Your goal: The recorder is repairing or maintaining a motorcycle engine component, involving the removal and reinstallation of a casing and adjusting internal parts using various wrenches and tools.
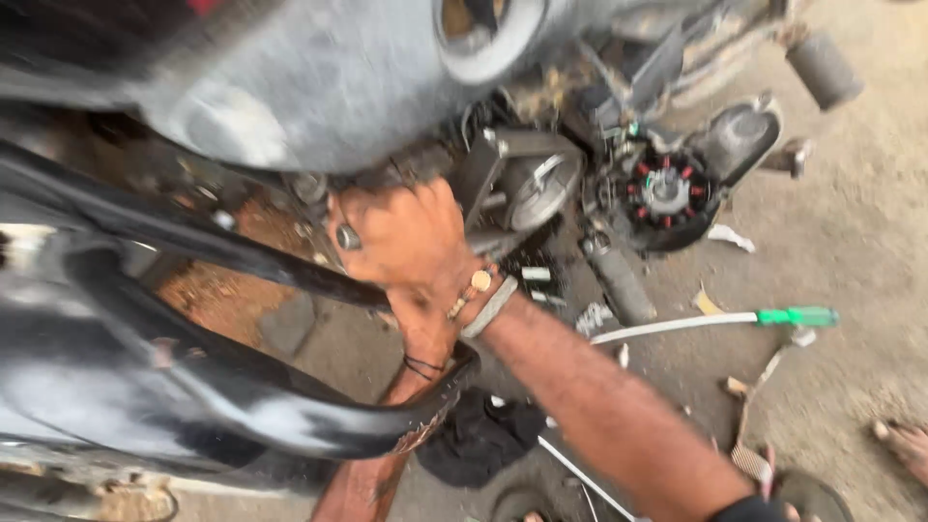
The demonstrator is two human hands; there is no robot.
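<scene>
Motorcycle engine side [541, 184] already opened, stator coil [665, 190] left bare. Right hand [406, 237] curled tight by engine; what is gripped is hidden. Left hand [425, 333] tucked underneath, grip not seen. Green-handled tool [754, 318] left on ground. Cover not put back.

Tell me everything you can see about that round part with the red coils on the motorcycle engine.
The round coil part sits in an open dark housing on the engine's side, right of the right hand. Red-wound coils ring a pale metal hub, like spokes. It looks metallic and grimy. Its cover is off, facing the camera. No hand touches it; a grey lid-like piece lies just above right.
</scene>
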